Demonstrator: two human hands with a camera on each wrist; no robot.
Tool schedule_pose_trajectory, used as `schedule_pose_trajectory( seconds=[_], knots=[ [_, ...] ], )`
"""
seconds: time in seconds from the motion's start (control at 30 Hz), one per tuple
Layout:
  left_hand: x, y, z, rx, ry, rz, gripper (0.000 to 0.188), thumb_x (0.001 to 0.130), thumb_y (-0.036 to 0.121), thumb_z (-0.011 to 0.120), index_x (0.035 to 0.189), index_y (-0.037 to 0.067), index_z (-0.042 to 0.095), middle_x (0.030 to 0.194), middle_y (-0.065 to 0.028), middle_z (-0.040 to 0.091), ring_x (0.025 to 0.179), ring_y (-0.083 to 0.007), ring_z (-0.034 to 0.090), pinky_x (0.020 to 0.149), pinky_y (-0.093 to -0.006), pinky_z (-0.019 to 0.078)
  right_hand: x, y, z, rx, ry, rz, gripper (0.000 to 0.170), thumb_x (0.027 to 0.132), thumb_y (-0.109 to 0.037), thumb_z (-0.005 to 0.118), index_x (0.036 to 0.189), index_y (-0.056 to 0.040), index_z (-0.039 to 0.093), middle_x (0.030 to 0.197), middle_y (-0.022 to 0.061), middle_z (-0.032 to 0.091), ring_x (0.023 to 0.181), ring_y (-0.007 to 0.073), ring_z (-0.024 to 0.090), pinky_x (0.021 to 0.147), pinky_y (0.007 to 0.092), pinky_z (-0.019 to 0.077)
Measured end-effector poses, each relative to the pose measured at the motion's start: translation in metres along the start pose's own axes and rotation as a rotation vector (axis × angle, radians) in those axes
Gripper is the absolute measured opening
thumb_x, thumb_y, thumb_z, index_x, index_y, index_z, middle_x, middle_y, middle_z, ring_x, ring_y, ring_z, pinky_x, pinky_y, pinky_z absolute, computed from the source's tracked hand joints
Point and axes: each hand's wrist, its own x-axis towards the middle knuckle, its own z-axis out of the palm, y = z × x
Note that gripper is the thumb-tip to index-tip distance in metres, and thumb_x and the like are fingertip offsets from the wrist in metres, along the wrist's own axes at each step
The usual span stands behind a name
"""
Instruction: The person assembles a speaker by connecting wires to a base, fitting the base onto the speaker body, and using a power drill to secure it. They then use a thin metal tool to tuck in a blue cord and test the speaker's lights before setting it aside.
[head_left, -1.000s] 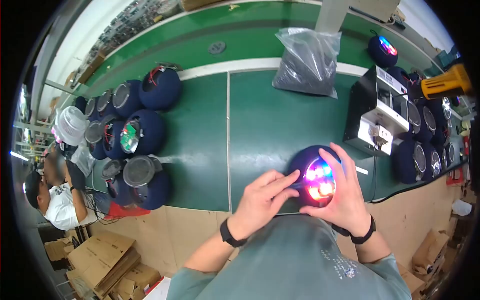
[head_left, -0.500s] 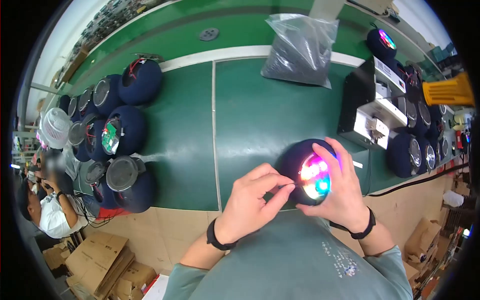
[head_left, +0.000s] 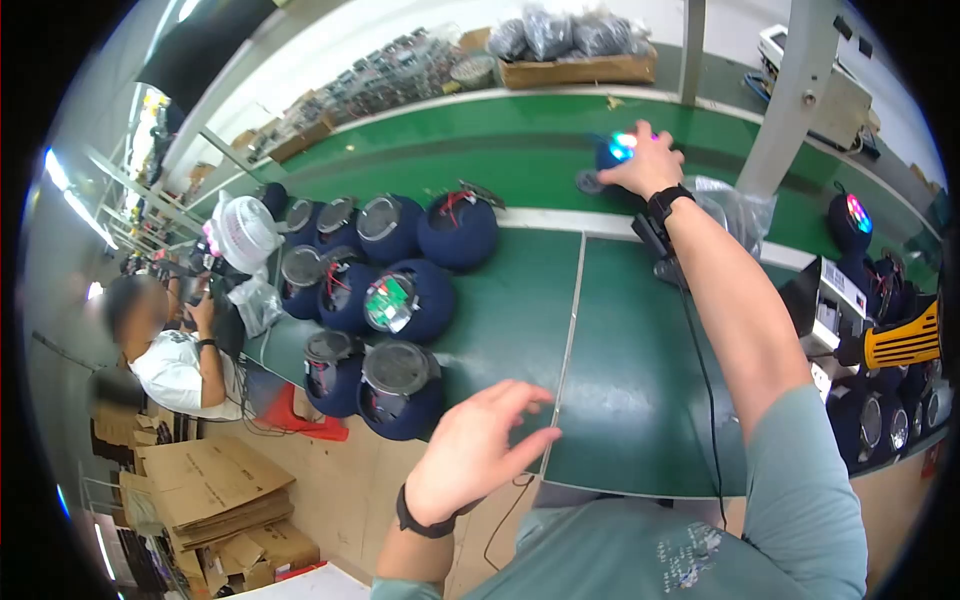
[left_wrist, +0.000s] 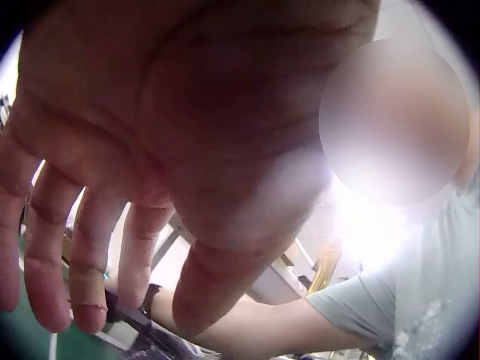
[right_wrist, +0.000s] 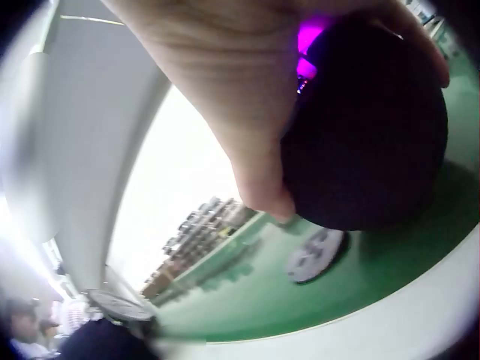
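Observation:
My right hand [head_left: 652,168] reaches far across the bench and grips a round navy-blue speaker [head_left: 610,156] with coloured lights glowing on one face. In the right wrist view, the thumb and fingers curl round the dark speaker [right_wrist: 367,135], close over the green far strip. A grey slotted disc [right_wrist: 316,255] lies just beside it. My left hand [head_left: 478,452] hovers over the bench's near edge, fingers loosely spread and holding nothing. Its bare palm [left_wrist: 210,127] fills much of the left wrist view.
Several open navy speakers [head_left: 425,295] stand at left, one with a green circuit board [head_left: 392,302]. A plastic bag [head_left: 740,215] lies behind my right forearm. At right are a boxy metal fixture [head_left: 832,300], a yellow tool [head_left: 902,337] and more speakers. A person [head_left: 185,360] sits far left.
The right hand has carried the lit speaker from the near edge to the far green strip. My left hand has let go of it and opened. The head view has shifted.

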Motion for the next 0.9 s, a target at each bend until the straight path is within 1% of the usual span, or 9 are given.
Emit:
schedule_pose_trajectory(
  seconds=[0.13,0.23,0.27,0.33,0.37,0.43,0.6,0.83,0.9],
  knots=[
    [0.033,-0.014,-0.033,0.270,0.173,-0.027,0.039,0.094,0.016,0.082,0.129,0.003,0.070,0.111,-0.0162,0.075,0.088,-0.0289,0.077,0.076,-0.0419,0.0608,0.034,0.008,0.021,-0.093,0.101,0.259,0.115,0.075,-0.043,0.101,0.165,-0.0140,0.035,0.166,0.0270,0.035,0.143,0.0602,0.048,0.113,0.0687,0.0496],
    [0.087,-0.043,-0.036,0.513,0.260,-0.131,0.050,0.095,0.022,0.082,0.136,0.001,0.063,0.120,-0.0216,0.072,0.108,-0.0435,0.075,0.092,-0.0526,0.0612,-0.018,-0.033,-0.010,0.142,0.444,-0.204,0.099,0.086,-0.041,0.094,0.161,-0.0020,0.043,0.165,0.0305,0.042,0.148,0.0522,0.047,0.119,0.0575,0.0468],
    [0.110,-0.045,-0.038,0.603,0.214,-0.245,0.057,0.094,0.027,0.083,0.137,-0.002,0.059,0.128,-0.0262,0.068,0.110,-0.0486,0.074,0.094,-0.0543,0.0625,-0.042,-0.038,-0.024,0.413,0.453,-0.486,0.088,0.088,-0.041,0.093,0.154,0.0014,0.053,0.153,0.0283,0.057,0.141,0.0392,0.058,0.112,0.0505,0.0528],
    [0.151,-0.072,-0.033,0.742,0.262,-0.255,0.049,0.094,0.021,0.078,0.126,-0.010,0.059,0.134,-0.0314,0.060,0.100,-0.0458,0.080,0.084,-0.0504,0.0681,-0.163,-0.076,-0.121,1.106,-0.296,-0.517,0.048,0.094,-0.024,0.089,0.129,0.0032,0.071,0.111,0.0140,0.079,0.098,0.0184,0.075,0.085,0.0332,0.0621],
    [0.175,-0.104,-0.030,0.818,0.256,-0.279,0.046,0.096,0.019,0.071,0.129,-0.012,0.059,0.133,-0.0310,0.061,0.100,-0.0451,0.080,0.085,-0.0499,0.0685,-0.219,-0.087,-0.167,1.203,-0.551,-0.545,0.023,0.095,-0.013,0.086,0.109,0.0028,0.076,0.102,0.0095,0.081,0.092,0.0151,0.075,0.080,0.0297,0.0610],
    [0.193,-0.118,-0.029,0.974,0.234,-0.355,0.045,0.097,0.018,0.066,0.132,-0.012,0.061,0.133,-0.0302,0.063,0.099,-0.0431,0.081,0.082,-0.0478,0.0690,-0.266,-0.077,-0.228,1.026,-0.920,-1.042,0.019,0.100,-0.014,0.081,0.115,-0.0036,0.075,0.098,0.0034,0.078,0.089,0.0181,0.075,0.082,0.0354,0.0609],
    [0.217,-0.151,-0.035,0.828,0.292,-0.322,0.057,0.097,0.025,0.084,0.140,-0.003,0.059,0.141,-0.0280,0.064,0.119,-0.0492,0.074,0.099,-0.0541,0.0640,-0.360,0.025,-0.234,1.375,-0.914,-0.650,0.017,0.104,-0.019,0.076,0.110,-0.0036,0.074,0.089,0.0044,0.074,0.081,0.0215,0.073,0.075,0.0373,0.0592],
    [0.213,-0.127,-0.037,0.775,0.162,-0.253,0.048,0.088,0.022,0.092,0.127,0.002,0.071,0.126,-0.0262,0.073,0.123,-0.0456,0.071,0.103,-0.0495,0.0583,-0.399,0.067,-0.220,1.957,-0.915,-0.695,0.026,0.110,-0.028,0.067,0.103,-0.0035,0.074,0.073,0.0062,0.069,0.068,0.0275,0.069,0.063,0.0408,0.0562],
    [0.189,-0.100,-0.030,0.574,0.130,-0.007,0.039,0.087,0.013,0.091,0.119,0.000,0.073,0.122,-0.0247,0.075,0.119,-0.0447,0.072,0.100,-0.0483,0.0582,-0.383,0.078,-0.235,1.753,-0.937,-0.682,0.021,0.106,-0.022,0.072,0.096,-0.0035,0.071,0.070,0.0052,0.067,0.063,0.0250,0.065,0.060,0.0376,0.0514]
  ],
)
